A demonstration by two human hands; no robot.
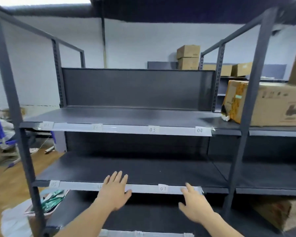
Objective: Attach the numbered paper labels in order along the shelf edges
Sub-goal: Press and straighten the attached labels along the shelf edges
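Two open-fingered, empty hands, left hand (114, 190), right hand (193, 202), at lower shelf edge (143, 188)

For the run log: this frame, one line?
upper strip: 03, 04 on; lower strip: 05, 07 on; left hand: flat over lower strip; right hand: at its right end

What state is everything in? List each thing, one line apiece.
Label 04: stuck on the upper shelf edge, right end.
Label 07: stuck on the lower shelf edge.
Left hand: open, flat over the lower shelf edge.
Right hand: open, fingers at that edge right of label 07.
Box: on the neighbouring shelf, wrapping torn at a corner.
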